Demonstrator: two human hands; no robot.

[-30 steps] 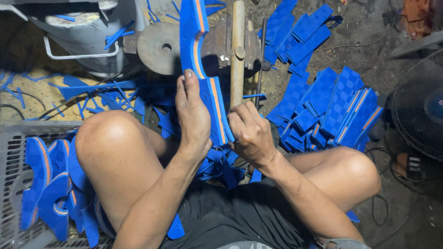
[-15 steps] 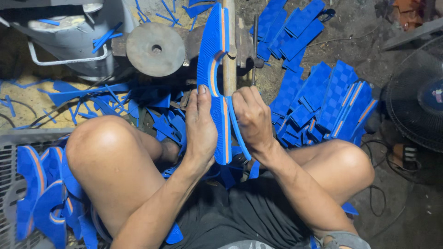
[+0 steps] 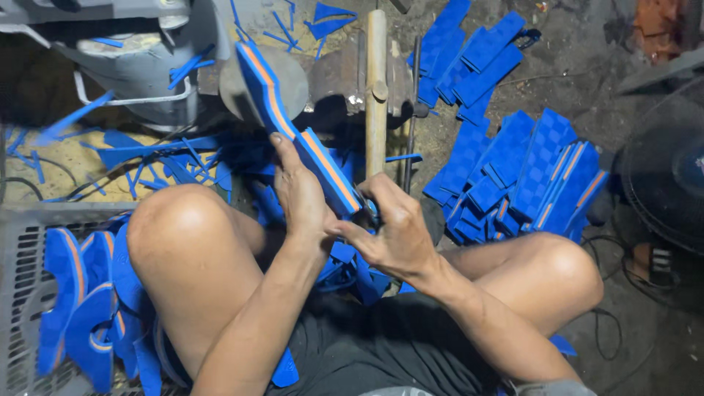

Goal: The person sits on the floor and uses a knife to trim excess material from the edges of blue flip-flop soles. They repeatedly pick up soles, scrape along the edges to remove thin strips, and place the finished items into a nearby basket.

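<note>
- Far left: grey crate (image 3: 22,293) filled with finished blue soles (image 3: 70,308), edges striped orange.
- Left hand (image 3: 301,194) closed along the underside of a blue-and-orange sole (image 3: 293,125), fingers wrapped flat against it, thumb side toward the body.
- Sole now tilted: half a second ago nearly upright, top pointing straight away; now leaning, long axis running from upper left, near the round grinding wheel (image 3: 290,81), down to lower right at the hands. Swung toward the wheel, so seemingly a fresh stretch of edge being presented.
- Right hand (image 3: 396,235) pinching the sole's near end, fingers curled shut around it.
- Upright wooden handle (image 3: 376,88) just behind.
- Right: heap of blue checkered sheets (image 3: 528,169) on the floor.
</note>
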